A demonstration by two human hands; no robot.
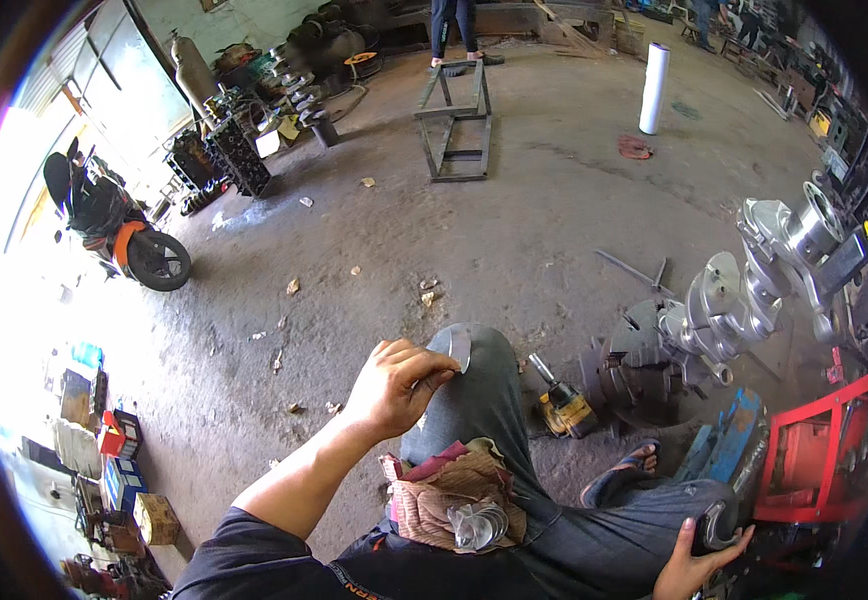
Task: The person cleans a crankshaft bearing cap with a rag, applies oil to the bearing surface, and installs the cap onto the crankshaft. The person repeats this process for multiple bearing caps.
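My left hand (391,388) is raised over my bent left knee, pinching a thin, curved metal bearing shell (461,349) between thumb and fingers. Low on the right, my right hand (696,568) has its thumb and fingers around another curved bearing shell (720,524), against my right knee. In my lap lies a bunched brown and red rag (434,505). Several shiny curved bearing shells (478,525) rest together on it. Part of my right hand is cut off by the lower edge.
A large crankshaft (724,305) stands at the right, beside a yellow power tool (566,410) on the floor. A red metal frame (824,450) is near my right knee. Ahead are a steel frame (454,130) and a person's legs (454,30); a motorbike (119,225) stands left.
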